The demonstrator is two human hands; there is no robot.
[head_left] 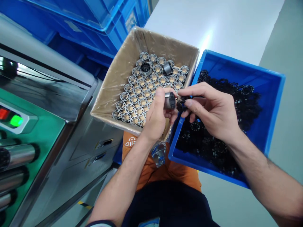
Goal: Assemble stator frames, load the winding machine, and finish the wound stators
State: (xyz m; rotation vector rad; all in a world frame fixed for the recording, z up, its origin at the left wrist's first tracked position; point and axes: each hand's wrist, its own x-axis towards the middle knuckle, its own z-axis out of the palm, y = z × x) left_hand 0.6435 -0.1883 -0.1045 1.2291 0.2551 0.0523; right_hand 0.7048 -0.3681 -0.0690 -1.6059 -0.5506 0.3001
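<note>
My left hand (157,114) is closed around a short steel cylinder that looks like a motor stator core (169,101), with a black slotted end facing right. Just right of it, my right hand (208,108) pinches a black toothed plastic ring (182,103) between thumb and fingers. The ring is close to the core's black end; whether they touch I cannot tell. Under my left hand is a lined cardboard box (111,82) with rows of upright cores. Two cores with black inserts, one dark-topped (146,68) and one tipped over (168,68), lie on top.
A blue bin (272,104) full of black plastic rings (219,146) stands right of the box. Stacked blue crates (94,22) rise behind it. At left is a machine with a green panel (44,126) and steel cylinders (21,156). A white table (234,28) extends behind.
</note>
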